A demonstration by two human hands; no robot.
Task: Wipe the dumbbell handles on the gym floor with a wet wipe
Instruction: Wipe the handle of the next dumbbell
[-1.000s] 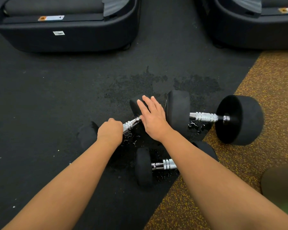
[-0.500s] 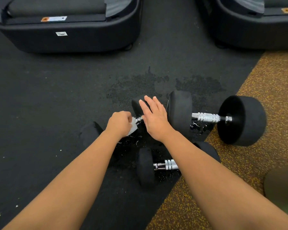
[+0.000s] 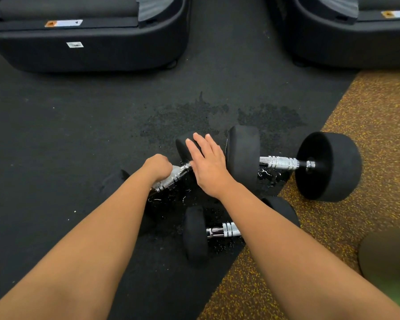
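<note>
The person's left hand [image 3: 157,168] is clamping its grip round the chrome handle [image 3: 166,182] of a small dumbbell [image 3: 181,146] lying on the black gym floor [image 3: 56,158], dead centre, and is pressing a pale wet wipe [image 3: 175,169] against the metal. The right hand [image 3: 208,165] is lying flat on that dumbbell's far head, fingers straight, grip apart. A larger dumbbell [image 3: 328,165] is sitting at three o'clock and a third dumbbell [image 3: 195,236] at five o'clock.
</note>
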